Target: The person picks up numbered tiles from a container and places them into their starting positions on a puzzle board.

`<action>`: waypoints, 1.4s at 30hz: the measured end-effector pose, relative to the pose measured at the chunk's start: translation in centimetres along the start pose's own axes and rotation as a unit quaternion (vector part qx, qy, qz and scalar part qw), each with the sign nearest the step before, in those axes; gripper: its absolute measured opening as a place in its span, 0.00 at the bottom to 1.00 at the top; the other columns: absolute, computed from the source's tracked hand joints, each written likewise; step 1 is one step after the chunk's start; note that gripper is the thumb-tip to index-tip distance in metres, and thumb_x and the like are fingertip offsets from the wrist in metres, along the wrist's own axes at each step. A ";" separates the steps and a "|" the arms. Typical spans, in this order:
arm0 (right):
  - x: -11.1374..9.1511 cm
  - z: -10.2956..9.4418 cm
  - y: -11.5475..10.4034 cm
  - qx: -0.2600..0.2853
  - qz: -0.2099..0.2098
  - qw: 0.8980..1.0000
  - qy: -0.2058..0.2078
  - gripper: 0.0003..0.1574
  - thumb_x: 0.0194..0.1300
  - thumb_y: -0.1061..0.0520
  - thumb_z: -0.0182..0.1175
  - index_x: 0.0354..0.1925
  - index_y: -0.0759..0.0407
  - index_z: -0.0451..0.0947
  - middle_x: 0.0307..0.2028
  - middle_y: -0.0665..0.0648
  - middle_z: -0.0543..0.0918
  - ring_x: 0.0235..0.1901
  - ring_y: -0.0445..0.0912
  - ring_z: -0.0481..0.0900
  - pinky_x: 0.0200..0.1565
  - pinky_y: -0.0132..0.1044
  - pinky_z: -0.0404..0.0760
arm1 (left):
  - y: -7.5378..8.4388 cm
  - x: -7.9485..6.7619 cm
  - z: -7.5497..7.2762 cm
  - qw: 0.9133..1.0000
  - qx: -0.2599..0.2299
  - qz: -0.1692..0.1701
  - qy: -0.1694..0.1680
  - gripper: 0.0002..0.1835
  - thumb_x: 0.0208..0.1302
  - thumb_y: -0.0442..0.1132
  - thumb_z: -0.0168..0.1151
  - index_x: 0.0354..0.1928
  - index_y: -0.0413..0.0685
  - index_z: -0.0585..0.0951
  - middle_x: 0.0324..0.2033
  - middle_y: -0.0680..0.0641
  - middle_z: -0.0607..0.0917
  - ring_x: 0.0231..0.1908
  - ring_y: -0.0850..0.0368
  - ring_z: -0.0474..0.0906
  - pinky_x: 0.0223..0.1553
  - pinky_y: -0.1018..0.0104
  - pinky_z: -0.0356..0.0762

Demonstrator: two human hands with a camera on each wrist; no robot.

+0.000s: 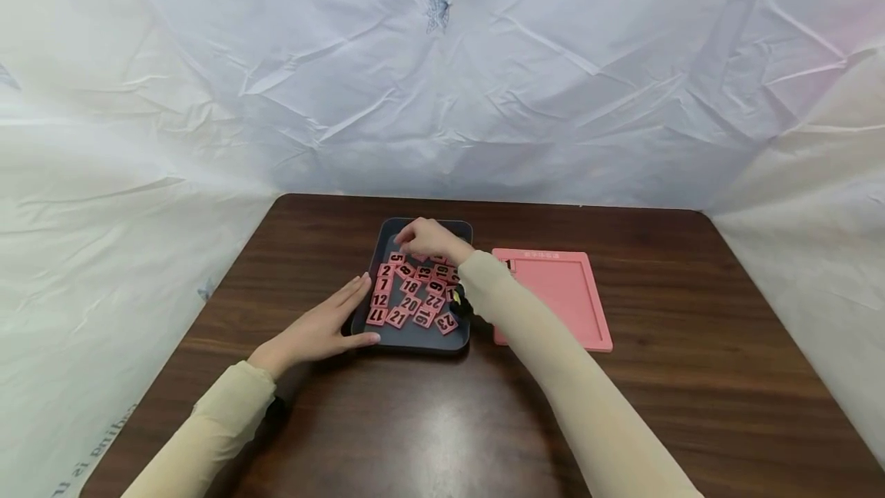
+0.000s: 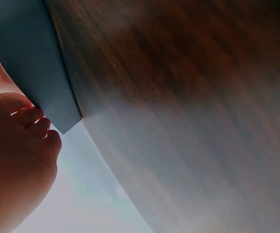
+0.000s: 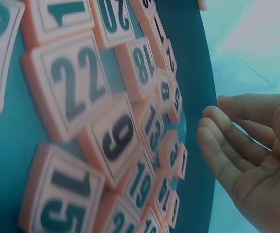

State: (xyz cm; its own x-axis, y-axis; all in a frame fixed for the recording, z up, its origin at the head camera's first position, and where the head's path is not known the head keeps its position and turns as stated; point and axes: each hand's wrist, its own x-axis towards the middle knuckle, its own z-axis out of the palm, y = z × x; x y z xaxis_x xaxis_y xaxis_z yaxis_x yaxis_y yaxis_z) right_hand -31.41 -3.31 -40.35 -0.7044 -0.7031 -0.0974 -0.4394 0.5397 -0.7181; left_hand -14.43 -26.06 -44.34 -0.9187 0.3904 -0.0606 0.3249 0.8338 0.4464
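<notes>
A dark grey tray [image 1: 415, 340] holds many pink tiles with black numbers, among them the 18 tile [image 1: 410, 287] and the 22 tile [image 3: 77, 82]. Against the tray's left side rests my left hand [image 1: 321, 333], fingers straight and thumb spread toward the near corner; its palm shows beside the tray wall in the left wrist view [image 2: 18, 155]. Above the tray's far part hovers my right hand [image 1: 429, 239], fingers loosely bent, close to the 5 tile [image 1: 396, 258]. In the right wrist view, nothing shows between that hand's fingers [image 3: 227, 155]. My right sleeve covers some tiles.
A pink square frame board [image 1: 563, 290] lies right of the tray, with a 1 tile [image 1: 509, 264] at its far left corner; my right forearm hides part of it. Both are on a dark wooden table [image 1: 691, 329], with white printed sheeting [image 1: 442, 98] behind and at the sides.
</notes>
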 end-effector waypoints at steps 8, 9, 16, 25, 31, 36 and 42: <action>0.7 1.6 -0.1 -0.059 0.012 0.998 -0.032 0.20 0.74 0.61 0.57 0.61 0.60 0.81 0.56 0.59 0.83 0.55 0.51 0.80 0.56 0.42 0.79 | 0.1 0.0 0.2 1.000 -0.001 0.004 -0.004 0.60 0.58 0.76 0.57 0.82 0.52 0.46 0.80 0.48 0.47 0.78 0.48 0.45 0.71 0.43 0.57; 0.7 1.7 -0.2 -0.061 0.014 0.998 -0.031 0.19 0.74 0.61 0.57 0.60 0.60 0.82 0.56 0.59 0.83 0.55 0.51 0.80 0.55 0.42 0.79 | 0.1 0.1 0.2 1.000 -0.001 0.004 -0.004 0.60 0.58 0.76 0.57 0.82 0.52 0.46 0.80 0.48 0.47 0.78 0.48 0.45 0.71 0.43 0.57; 1.0 2.1 -0.5 -0.095 0.014 0.995 -0.022 0.18 0.74 0.62 0.58 0.59 0.60 0.82 0.55 0.59 0.84 0.53 0.50 0.81 0.53 0.41 0.80 | 0.2 0.2 0.1 1.000 -0.001 0.011 -0.001 0.59 0.59 0.76 0.58 0.82 0.52 0.47 0.80 0.48 0.47 0.78 0.48 0.44 0.71 0.43 0.56; 1.8 2.6 -0.4 -0.116 0.002 0.993 -0.029 0.21 0.73 0.61 0.60 0.62 0.60 0.80 0.56 0.59 0.83 0.54 0.50 0.80 0.60 0.45 0.75 | 0.0 0.2 0.0 1.000 0.002 0.024 0.003 0.58 0.61 0.74 0.58 0.82 0.52 0.46 0.80 0.48 0.47 0.78 0.48 0.44 0.71 0.44 0.57; 2.1 3.2 -0.6 -0.127 -0.011 0.990 -0.052 0.23 0.71 0.57 0.63 0.62 0.61 0.80 0.56 0.60 0.83 0.55 0.50 0.81 0.56 0.41 0.78 | -0.1 0.3 -0.1 1.000 -0.003 0.025 0.002 0.59 0.60 0.74 0.59 0.81 0.51 0.47 0.80 0.48 0.47 0.78 0.48 0.44 0.71 0.44 0.56; 2.3 3.5 -0.7 -0.136 -0.018 0.989 -0.050 0.22 0.71 0.55 0.64 0.60 0.60 0.81 0.55 0.59 0.83 0.53 0.49 0.82 0.55 0.40 0.79 | -0.2 0.3 -0.1 1.000 0.001 0.020 0.005 0.58 0.60 0.73 0.60 0.81 0.51 0.48 0.80 0.48 0.48 0.78 0.49 0.44 0.71 0.44 0.57; 2.2 3.6 -1.0 -0.130 -0.018 0.989 -0.062 0.23 0.71 0.54 0.64 0.61 0.59 0.80 0.56 0.59 0.83 0.54 0.49 0.81 0.55 0.40 0.79 | -0.3 0.3 -0.2 1.000 0.007 0.023 0.006 0.58 0.60 0.72 0.61 0.81 0.48 0.48 0.80 0.46 0.48 0.78 0.48 0.45 0.71 0.43 0.58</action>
State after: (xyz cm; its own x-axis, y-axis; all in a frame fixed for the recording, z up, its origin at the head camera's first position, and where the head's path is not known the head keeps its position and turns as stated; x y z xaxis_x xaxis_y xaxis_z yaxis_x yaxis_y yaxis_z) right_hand -30.51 -7.07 -42.36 -0.6187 -0.7670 -0.1700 -0.6030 0.6023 -0.5232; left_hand -14.83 -26.22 -44.34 -0.9053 0.4237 -0.0288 0.3701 0.8204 0.4359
